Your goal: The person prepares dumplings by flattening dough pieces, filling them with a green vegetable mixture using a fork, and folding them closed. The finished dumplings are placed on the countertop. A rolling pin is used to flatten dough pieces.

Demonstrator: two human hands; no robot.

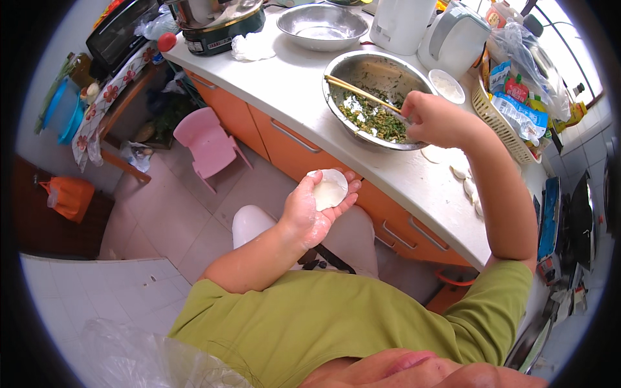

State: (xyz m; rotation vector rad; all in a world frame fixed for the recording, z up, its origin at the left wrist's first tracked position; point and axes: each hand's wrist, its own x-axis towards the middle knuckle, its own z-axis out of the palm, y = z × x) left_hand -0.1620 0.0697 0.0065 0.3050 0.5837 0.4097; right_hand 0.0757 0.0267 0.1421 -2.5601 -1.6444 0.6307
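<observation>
A round dumpling wrapper (330, 190) of white dough lies across the fingers of my left hand (310, 208), its edge under my thumb. Flour dusts that palm, which is turned up in front of the counter. Over the right rim of a stainless steel mixing bowl (339, 114), my right hand (434, 119) pinches a thin silvery utensil, likely a spoon; its far end cannot be made out. Chopped green filling (376, 119) with white bits lies in the bowl. A pair of wooden chopsticks (356, 90) leans over the bowl's left rim, their other ends close to my right fingers.
Shaped dumplings (469, 188) lie on the white counter (310, 77) beside my right forearm. Behind the bowl stand a small white bowl (446, 86), an electric kettle (453, 41) and a metal basin (322, 29). A plastic basket (502, 119) holds packets. A pink chair (208, 140) stands left.
</observation>
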